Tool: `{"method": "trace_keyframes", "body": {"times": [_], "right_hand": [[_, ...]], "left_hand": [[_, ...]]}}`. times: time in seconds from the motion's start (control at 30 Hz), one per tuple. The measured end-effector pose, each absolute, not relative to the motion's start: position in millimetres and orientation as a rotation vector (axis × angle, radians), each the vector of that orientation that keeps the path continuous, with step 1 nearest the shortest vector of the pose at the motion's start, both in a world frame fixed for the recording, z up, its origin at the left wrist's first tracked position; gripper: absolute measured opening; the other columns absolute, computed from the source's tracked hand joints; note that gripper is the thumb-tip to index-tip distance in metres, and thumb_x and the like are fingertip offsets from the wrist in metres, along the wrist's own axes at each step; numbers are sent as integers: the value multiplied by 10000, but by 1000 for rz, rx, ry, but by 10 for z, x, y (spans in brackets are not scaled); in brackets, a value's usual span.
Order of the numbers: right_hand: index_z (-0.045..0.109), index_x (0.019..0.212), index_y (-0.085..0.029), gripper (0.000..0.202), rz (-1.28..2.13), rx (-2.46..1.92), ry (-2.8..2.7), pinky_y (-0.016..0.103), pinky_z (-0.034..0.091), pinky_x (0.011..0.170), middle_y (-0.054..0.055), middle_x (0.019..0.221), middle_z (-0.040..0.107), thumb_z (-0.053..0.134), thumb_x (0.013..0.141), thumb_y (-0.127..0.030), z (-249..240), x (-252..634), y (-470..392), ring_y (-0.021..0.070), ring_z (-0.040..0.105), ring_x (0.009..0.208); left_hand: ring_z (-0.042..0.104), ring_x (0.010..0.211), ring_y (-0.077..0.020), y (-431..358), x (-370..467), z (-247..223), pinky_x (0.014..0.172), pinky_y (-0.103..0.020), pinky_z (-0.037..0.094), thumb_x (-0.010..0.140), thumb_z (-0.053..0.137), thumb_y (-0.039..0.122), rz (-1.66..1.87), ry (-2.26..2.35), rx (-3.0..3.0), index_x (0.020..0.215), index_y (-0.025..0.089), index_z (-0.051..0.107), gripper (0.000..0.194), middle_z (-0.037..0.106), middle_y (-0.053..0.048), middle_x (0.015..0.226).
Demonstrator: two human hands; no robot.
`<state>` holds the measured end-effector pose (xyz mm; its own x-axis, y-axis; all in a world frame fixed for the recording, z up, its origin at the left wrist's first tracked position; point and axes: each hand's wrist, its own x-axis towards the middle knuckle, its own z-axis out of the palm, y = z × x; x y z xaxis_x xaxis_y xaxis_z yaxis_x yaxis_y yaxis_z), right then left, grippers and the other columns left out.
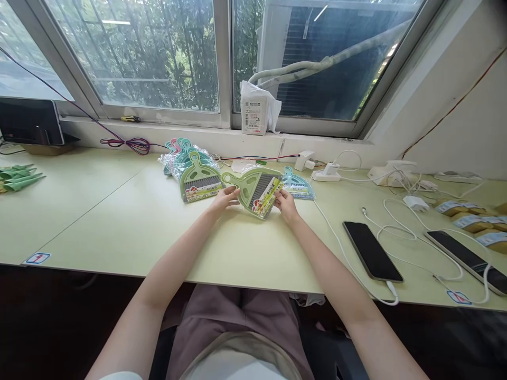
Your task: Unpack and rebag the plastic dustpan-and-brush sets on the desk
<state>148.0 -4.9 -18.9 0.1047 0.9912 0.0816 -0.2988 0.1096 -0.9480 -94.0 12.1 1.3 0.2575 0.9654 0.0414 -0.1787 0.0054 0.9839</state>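
Holding on from both sides, the left hand and the right hand have a green dustpan set between them in the head view. The left hand pinches it near the handle, and the right hand grips the other edge, by the label. The set is light green, with a round loop on its handle, which points up and left. A gray brush sits in the pan, bristles showing. The label is yellow-green with dark writing and a little red and white picture. The set is tilted over the tabletop, between another green set on the left and a blue-green set on the right; I cannot tell if it touches the tabletop.
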Motion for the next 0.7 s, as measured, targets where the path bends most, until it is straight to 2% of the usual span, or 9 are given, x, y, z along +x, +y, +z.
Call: {"method": "trace_keyframes", "body": {"times": [0.17,0.3,0.47,0.7], "right_hand": [[652,926,-207,313,1176,-973,-943,377,586,817,31,917,743,759,722,-419,-197,1438,-51,189,709,823],[656,899,-207,300,1120,-985,-927,352,592,786,25,908,742,760,710,-414,-171,1456,-60,183,704,816],[672,906,-190,307,1080,-987,-929,348,594,761,23,860,740,757,699,-399,-138,1527,-55,182,696,777],[652,862,-182,263,991,-1006,-847,306,573,697,17,819,724,739,697,-368,-123,1695,8,162,669,729]], "left_hand": [[660,741,-153,261,-961,-78,873,-387,558,417,922,446,1266,1004,1067,856,119,721,583,724,-78,900],[696,755,-188,305,-985,-103,931,-414,551,374,940,410,1304,964,1034,846,119,737,590,735,-78,793],[724,790,-223,256,-1001,-32,925,-433,563,486,915,380,1412,909,1082,866,119,737,495,751,-113,821],[709,738,-168,324,-1201,123,824,-345,566,701,754,202,1787,1026,1007,862,121,667,199,715,-73,783]]}}
